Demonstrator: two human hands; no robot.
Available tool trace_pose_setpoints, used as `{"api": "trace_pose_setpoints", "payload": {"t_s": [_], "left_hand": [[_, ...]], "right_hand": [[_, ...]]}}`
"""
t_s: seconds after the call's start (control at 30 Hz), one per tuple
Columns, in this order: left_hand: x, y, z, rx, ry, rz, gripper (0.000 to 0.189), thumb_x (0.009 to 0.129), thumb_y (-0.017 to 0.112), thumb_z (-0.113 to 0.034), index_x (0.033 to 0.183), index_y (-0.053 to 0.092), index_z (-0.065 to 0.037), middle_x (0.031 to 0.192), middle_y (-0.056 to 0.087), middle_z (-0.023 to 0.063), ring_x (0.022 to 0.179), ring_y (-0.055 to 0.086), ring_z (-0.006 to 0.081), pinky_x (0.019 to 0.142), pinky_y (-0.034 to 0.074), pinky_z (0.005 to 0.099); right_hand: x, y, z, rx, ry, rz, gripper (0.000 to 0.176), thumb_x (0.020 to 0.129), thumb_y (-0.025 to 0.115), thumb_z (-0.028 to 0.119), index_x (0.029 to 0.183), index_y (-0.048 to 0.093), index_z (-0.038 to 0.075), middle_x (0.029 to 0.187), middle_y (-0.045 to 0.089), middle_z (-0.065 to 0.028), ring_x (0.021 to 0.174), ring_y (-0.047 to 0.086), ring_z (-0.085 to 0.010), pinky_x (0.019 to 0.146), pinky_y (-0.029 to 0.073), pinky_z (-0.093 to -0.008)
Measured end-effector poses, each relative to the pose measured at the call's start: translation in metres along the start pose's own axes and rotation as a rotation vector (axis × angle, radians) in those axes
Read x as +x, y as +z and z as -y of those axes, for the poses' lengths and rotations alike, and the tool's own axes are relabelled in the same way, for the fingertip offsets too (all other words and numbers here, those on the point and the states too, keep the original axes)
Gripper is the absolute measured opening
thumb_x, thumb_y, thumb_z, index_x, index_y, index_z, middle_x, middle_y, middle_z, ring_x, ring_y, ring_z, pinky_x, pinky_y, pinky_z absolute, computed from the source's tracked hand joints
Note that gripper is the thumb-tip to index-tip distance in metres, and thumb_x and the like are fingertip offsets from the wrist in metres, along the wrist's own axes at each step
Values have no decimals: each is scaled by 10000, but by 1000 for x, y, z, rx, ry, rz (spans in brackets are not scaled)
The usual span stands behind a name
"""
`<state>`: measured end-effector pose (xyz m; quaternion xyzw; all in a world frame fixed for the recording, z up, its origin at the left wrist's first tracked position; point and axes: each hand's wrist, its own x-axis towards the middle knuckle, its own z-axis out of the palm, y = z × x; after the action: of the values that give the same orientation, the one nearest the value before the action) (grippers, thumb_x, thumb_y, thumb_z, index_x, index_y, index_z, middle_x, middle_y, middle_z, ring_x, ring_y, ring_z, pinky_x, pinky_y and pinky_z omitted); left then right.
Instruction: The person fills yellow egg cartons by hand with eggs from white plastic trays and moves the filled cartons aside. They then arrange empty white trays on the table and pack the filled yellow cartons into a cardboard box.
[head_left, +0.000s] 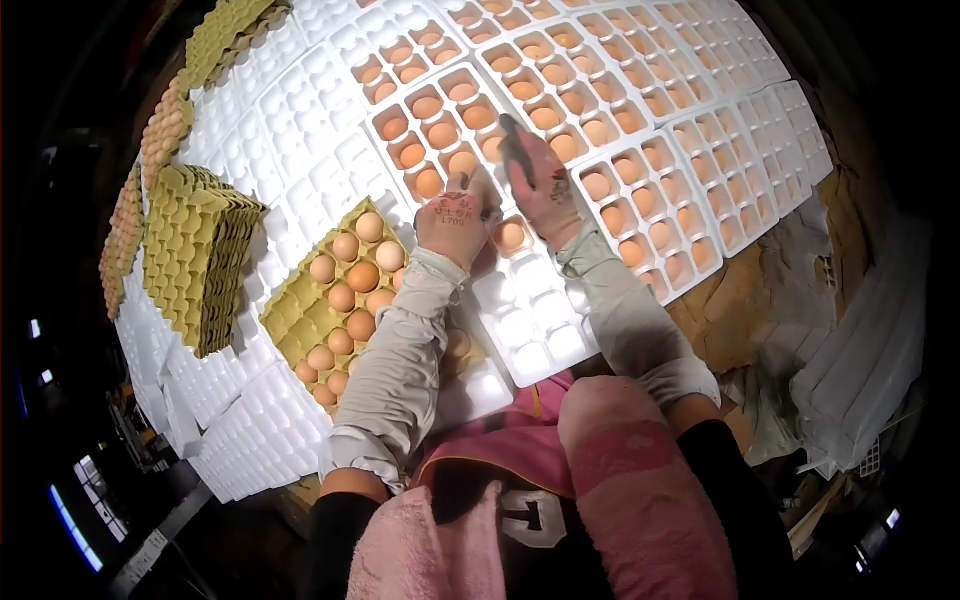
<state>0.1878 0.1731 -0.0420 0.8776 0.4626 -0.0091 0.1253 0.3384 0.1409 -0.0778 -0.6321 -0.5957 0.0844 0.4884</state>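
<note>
My left hand (452,226), in a glove with red print, reaches over the near part of a white foam egg tray (378,122). Its fingers are bent down among the cells, and whatever they close on is hidden. Just right of it, my right hand (543,190) is held edge-on with its dark-tipped fingers stretched out, beside an egg (494,149) in the same tray. Another egg (512,236) sits in a cell between my wrists, and the cells nearer my body hold none. Left of my left forearm lies a yellow-green egg flat (290,318) partly filled with brown eggs (363,277).
Filled white trays (655,125) of eggs spread to the right and back. Trays without eggs (315,105) cover the left. A tall stack of egg flats (195,255) stands at left, with loaded flats (165,130) behind. Cardboard (765,300) and plastic sheeting (865,340) lie at right.
</note>
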Motion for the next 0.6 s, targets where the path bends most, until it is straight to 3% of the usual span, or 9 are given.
{"api": "trace_pose_setpoints", "payload": {"t_s": [0.1,0.17,0.2,0.27,0.3,0.4,0.47,0.53,0.6], "left_hand": [[-21,-19,-11,-457,-97,-399,376,851,611,-186,1218,591,-110,1083,627,138,872,654,318,738,533,405],[-41,-7,-41,-820,99,-457,426,838,596,-89,1263,578,-111,1083,618,134,864,638,338,761,527,399],[-48,17,-56,-786,130,-370,462,807,589,-78,1267,567,-120,1069,616,119,960,608,313,834,484,394],[-51,84,-70,-241,294,-265,571,730,563,-92,1295,524,-168,1149,569,86,1099,502,300,939,358,442],[-54,74,-72,-272,260,-192,566,737,558,-93,1297,529,-173,1209,536,67,1103,486,316,945,353,479],[-83,-17,-20,-407,171,-480,552,780,618,-138,1321,513,-167,1218,524,90,1117,463,314,977,329,486],[-98,-58,58,-318,-111,-641,580,775,694,-248,1321,514,-167,1208,523,106,1113,461,323,967,348,479],[-104,-55,134,-38,-320,-520,637,741,745,-346,1310,526,-164,1205,525,105,1102,483,332,954,375,457],[-88,-17,188,-36,-84,-274,711,685,779,-411,1306,531,-169,1160,563,92,1077,519,309,951,390,434]], "right_hand": [[-2,1,-11,-4,-25,23,416,874,521,89,1273,471,-18,1051,587,-233,964,580,-391,836,475,-434],[-7,-12,-6,348,303,-166,441,904,500,84,1335,447,6,1127,595,-199,1025,586,-319,898,461,-367],[-10,-24,2,490,427,-254,448,917,484,67,1359,437,7,1159,598,-174,1060,584,-275,921,452,-336],[-11,-45,22,667,384,-245,475,931,439,15,1403,397,-8,1215,584,-128,1114,554,-190,961,427,-290],[-12,-53,32,685,388,-207,480,929,428,-2,1408,390,-17,1223,579,-120,1121,550,-177,971,423,-283],[-11,-55,64,610,437,38,479,899,497,2,1376,453,11,1164,613,-101,1103,566,-181,981,433,-285],[4,-25,94,251,150,443,450,880,596,117,1319,513,60,1119,631,-92,1064,576,-239,966,446,-346],[22,38,109,41,-405,509,481,848,653,287,1279,541,102,1082,632,-83,1024,570,-267,914,449,-378],[34,104,107,-486,-699,691,451,787,681,412,1141,593,147,1013,643,-3,1004,578,-204,816,443,-315]]}}
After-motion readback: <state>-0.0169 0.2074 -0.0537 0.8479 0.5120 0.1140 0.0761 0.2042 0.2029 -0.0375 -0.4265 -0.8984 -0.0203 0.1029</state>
